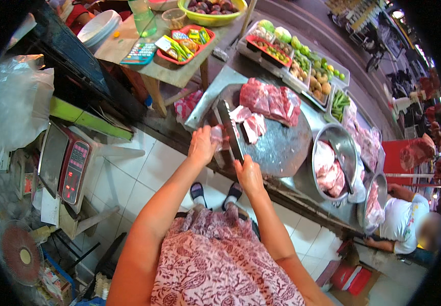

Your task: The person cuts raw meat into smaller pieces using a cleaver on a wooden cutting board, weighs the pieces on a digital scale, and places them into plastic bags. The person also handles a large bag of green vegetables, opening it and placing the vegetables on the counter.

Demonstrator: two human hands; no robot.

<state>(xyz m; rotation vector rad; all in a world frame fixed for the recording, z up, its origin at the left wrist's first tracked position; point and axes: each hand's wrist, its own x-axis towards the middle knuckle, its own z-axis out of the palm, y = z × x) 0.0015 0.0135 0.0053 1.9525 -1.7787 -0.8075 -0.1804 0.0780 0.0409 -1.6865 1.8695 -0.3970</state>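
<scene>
My right hand (248, 176) grips the handle of a long dark cleaver (229, 130), whose blade lies across meat at the left part of the round chopping board (276, 153). My left hand (201, 147) holds a pinkish piece of meat (217, 134) just left of the blade. Cut slices (253, 127) lie right of the cleaver, and a large red slab of meat (270, 102) sits at the back of the board. A steel bowl of meat (331, 171) stands to the board's right.
Vegetable trays (318, 82) line the stall's back edge. A wooden table (169, 71) holds a red basket and calculator. Left are a weighing scale (71, 168), plastic bags (16, 97) and a fan (19, 252). Another person (404, 219) is at the right, beside more meat (417, 150).
</scene>
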